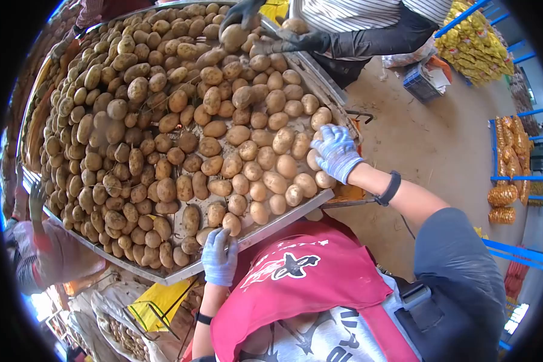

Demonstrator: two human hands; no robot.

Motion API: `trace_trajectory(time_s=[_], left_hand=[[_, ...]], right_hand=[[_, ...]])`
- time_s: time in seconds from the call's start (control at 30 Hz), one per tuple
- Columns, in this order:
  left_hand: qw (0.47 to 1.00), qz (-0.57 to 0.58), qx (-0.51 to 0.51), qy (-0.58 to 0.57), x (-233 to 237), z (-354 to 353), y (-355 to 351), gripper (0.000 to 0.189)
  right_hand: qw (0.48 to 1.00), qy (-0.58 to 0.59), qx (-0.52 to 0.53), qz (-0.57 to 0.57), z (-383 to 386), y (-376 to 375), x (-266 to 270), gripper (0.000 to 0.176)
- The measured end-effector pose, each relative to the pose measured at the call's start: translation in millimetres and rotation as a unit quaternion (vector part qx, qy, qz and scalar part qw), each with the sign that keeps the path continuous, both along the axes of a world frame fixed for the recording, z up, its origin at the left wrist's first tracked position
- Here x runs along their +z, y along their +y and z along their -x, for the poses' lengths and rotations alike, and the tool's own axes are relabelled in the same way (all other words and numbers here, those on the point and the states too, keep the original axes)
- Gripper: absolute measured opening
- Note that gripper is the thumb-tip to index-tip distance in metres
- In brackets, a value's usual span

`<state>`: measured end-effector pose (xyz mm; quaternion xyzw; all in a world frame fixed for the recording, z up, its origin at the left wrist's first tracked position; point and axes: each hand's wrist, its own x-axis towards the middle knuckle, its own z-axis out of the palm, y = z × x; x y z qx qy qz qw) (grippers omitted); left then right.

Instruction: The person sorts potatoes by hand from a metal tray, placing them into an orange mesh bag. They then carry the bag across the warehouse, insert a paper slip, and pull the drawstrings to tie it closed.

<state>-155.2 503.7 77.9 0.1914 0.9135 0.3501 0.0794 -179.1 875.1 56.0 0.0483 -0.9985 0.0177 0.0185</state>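
A wide metal-edged table (254,239) is heaped with brown, soil-dusted potatoes (137,90). My left hand (219,258), in a light blue glove, rests at the near rim with its fingers stretched out. Its fingertips are by a potato (231,224). Also gloved in light blue, my right hand (336,153) lies over potatoes at the right edge, fingers apart. One potato (314,159) shows partly from beneath it. The underside of that hand is hidden.
Across the table, a person's dark-gloved hands (295,41) are among the potatoes. Another person's hand (37,199) is at the left edge. A blue crate (424,81) stands on the floor (404,130). Net sacks (473,45) are stacked behind blue rails. A yellow sheet (160,304) hangs below the table.
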Motion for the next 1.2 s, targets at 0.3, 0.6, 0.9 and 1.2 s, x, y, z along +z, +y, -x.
trace_trajectory(time_s=[0.3,0.6,0.9,1.2], left_hand=[[0.985,-0.124,-0.082,-0.093,19,45,101,0.021],[0.723,-0.368,0.248,-0.529,-43,24,114,0.050],[0.719,-0.385,0.263,-0.515,-34,24,100,0.057],[0.631,-0.542,0.170,-0.528,-7,40,111,0.064]], right_hand=[[0.919,-0.273,0.005,0.283,33,-44,-18,0.043],[0.870,-0.335,-0.074,0.354,31,-61,9,0.058],[0.821,-0.225,-0.179,0.494,41,-83,1,0.072],[0.791,-0.299,0.029,0.533,37,-77,43,0.068]])
